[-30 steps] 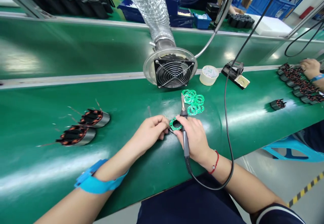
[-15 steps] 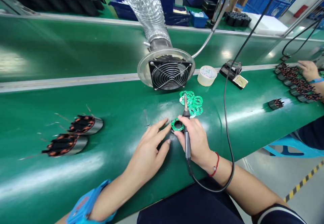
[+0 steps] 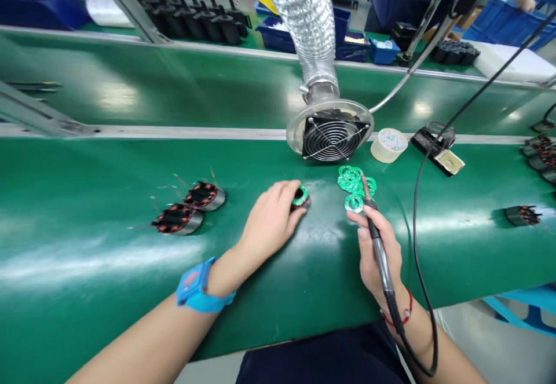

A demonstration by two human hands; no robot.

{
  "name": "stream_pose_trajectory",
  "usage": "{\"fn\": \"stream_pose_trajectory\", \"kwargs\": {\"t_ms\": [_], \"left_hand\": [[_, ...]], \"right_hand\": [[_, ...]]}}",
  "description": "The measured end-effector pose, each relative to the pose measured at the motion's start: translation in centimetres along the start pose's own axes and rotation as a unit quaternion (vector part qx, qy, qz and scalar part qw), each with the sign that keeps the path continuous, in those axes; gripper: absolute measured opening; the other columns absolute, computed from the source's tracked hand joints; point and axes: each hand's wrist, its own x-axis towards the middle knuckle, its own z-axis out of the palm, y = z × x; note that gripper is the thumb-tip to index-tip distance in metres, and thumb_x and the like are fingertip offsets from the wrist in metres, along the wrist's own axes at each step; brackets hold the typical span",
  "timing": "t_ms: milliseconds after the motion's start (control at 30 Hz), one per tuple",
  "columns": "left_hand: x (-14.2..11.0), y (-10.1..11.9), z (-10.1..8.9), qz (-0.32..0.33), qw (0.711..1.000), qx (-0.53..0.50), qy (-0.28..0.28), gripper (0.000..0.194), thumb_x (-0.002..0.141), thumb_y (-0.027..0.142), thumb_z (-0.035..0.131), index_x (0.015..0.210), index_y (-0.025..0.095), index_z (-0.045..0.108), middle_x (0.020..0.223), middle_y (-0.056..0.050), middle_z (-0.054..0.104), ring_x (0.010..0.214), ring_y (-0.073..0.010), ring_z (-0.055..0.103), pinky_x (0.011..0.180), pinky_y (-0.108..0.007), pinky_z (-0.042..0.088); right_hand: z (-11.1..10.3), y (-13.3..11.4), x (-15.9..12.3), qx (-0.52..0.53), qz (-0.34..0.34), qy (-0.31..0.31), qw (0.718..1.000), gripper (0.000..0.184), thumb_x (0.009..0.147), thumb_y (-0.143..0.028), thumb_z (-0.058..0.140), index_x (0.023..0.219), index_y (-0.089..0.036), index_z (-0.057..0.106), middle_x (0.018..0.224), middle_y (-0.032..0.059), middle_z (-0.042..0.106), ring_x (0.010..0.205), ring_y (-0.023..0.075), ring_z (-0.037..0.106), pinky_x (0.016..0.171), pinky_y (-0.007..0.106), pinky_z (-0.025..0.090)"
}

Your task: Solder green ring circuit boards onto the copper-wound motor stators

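My left hand point(image 3: 271, 219) wraps over a motor stator capped with a green ring-shaped circuit board point(image 3: 300, 197) on the green belt. My right hand point(image 3: 377, 251) grips a black soldering iron point(image 3: 377, 239) like a pen, tip pointing away toward a small pile of green ring boards point(image 3: 354, 182). Its cable point(image 3: 423, 291) loops back under my wrist. A blue strap point(image 3: 197, 285) sits on my left wrist and a red cord on my right.
Two wound stators point(image 3: 189, 210) lie left of my left hand. A fume fan on a silver duct point(image 3: 330, 135), a tape roll point(image 3: 388, 144) and an iron stand point(image 3: 438, 146) stand behind. One stator point(image 3: 521, 215) lies at right. Another person works across the far belt.
My left hand moved forward and closed over the stator with the green board. My right hand let go of the board and drew back to the right with the iron.
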Motion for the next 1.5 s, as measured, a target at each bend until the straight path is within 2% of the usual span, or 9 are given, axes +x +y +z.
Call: {"fn": "stream_pose_trajectory", "kwargs": {"t_ms": [167,233,367,533,733,900,1100,1233,1500], "left_hand": [[0.7,-3.5,-4.1,-0.126,0.978,0.146,0.08,0.061,0.092,0.03,0.051,0.138,-0.008,0.036,0.134,-0.032,0.042,0.127,-0.0429,0.043,0.101,-0.053,0.043],[-0.1,-4.0,-6.7,-0.206,0.945,0.251,0.03,0.054,0.094,0.042,0.046,0.116,-0.006,0.055,0.107,-0.028,0.054,0.108,-0.0447,0.052,0.084,-0.055,0.047],[-1.9,-4.8,-9.4,-0.254,0.9,0.33,-0.128,0.051,0.095,0.049,0.041,0.095,0.007,0.07,0.098,-0.02,0.056,0.105,-0.0427,0.052,0.082,-0.052,0.046],[-1.8,-4.7,-7.1,-0.154,0.946,0.269,-0.099,0.055,0.099,0.041,0.029,0.094,0.007,0.072,0.119,-0.022,0.054,0.12,-0.0417,0.045,0.09,-0.052,0.043],[-1.2,-0.2,-5.8,-0.11,0.989,0.053,-0.081,0.065,0.096,0.055,0.032,0.116,0.004,0.066,0.11,-0.021,0.059,0.103,-0.0359,0.056,0.09,-0.049,0.046],[-1.1,-0.2,-7.1,-0.184,0.906,-0.306,-0.229,0.058,0.088,0.064,0.036,0.111,0.016,0.059,0.083,-0.007,0.063,0.069,-0.0204,0.06,0.066,-0.035,0.051],[-1.1,-4.5,-4.5,-0.048,0.971,-0.14,-0.186,0.039,0.077,0.051,0.054,0.096,0.017,0.063,0.1,-0.012,0.058,0.094,-0.0286,0.052,0.083,-0.047,0.046],[-1.0,-2.7,-1.6,0.022,0.979,-0.137,-0.151,0.055,0.082,0.049,0.065,0.127,0.019,0.055,0.135,-0.013,0.05,0.122,-0.033,0.041,0.101,-0.053,0.036],[-1.3,0.1,-1.6,0.067,0.955,-0.265,-0.114,0.042,0.085,0.026,0.062,0.122,0.017,0.044,0.126,-0.009,0.057,0.114,-0.0213,0.056,0.094,-0.037,0.047]], "right_hand": [[0.0,-0.2,0.0,0.012,0.002,-0.012,1.0,0.039,0.097,-0.01,0.047,0.134,-0.022,0.046,0.097,0.0008,0.073,0.091,0.0119,0.069,0.085,0.028,0.054],[-0.1,-0.4,0.1,-0.001,-0.006,-0.022,1.0,0.034,0.097,-0.011,0.048,0.129,-0.021,0.048,0.097,0.0011,0.073,0.09,0.0118,0.069,0.084,0.028,0.054],[0.2,-0.3,0.2,-0.01,-0.003,-0.036,0.999,0.033,0.095,-0.01,0.05,0.126,-0.02,0.048,0.1,0.0031,0.072,0.09,0.0137,0.07,0.082,0.029,0.056],[0.4,0.8,0.3,-0.015,0.059,-0.058,0.996,0.034,0.095,-0.014,0.049,0.128,-0.021,0.045,0.107,0.007,0.07,0.097,0.0171,0.069,0.086,0.034,0.056],[-0.9,2.4,1.7,-0.101,0.111,-0.134,0.98,0.041,0.091,-0.018,0.048,0.132,-0.021,0.04,0.108,0.0091,0.064,0.098,0.0212,0.064,0.086,0.04,0.053],[-0.9,3.7,3.4,-0.195,0.054,-0.201,0.958,0.048,0.083,-0.01,0.049,0.131,-0.015,0.046,0.102,0.0115,0.063,0.093,0.0265,0.059,0.084,0.046,0.051],[0.6,3.4,2.7,-0.185,-0.006,-0.234,0.954,0.043,0.086,-0.009,0.05,0.129,-0.014,0.049,0.097,0.0105,0.063,0.091,0.0251,0.059,0.083,0.044,0.052],[1.2,2.4,1.8,-0.106,-0.066,-0.232,0.965,0.039,0.091,-0.011,0.049,0.13,-0.015,0.047,0.097,0.0086,0.063,0.09,0.0215,0.059,0.084,0.04,0.053],[-0.8,1.8,1.8,-0.036,-0.077,-0.168,0.982,0.044,0.094,-0.008,0.047,0.137,-0.021,0.044,0.091,0.0005,0.07,0.081,0.0131,0.066,0.075,0.028,0.053]]}}
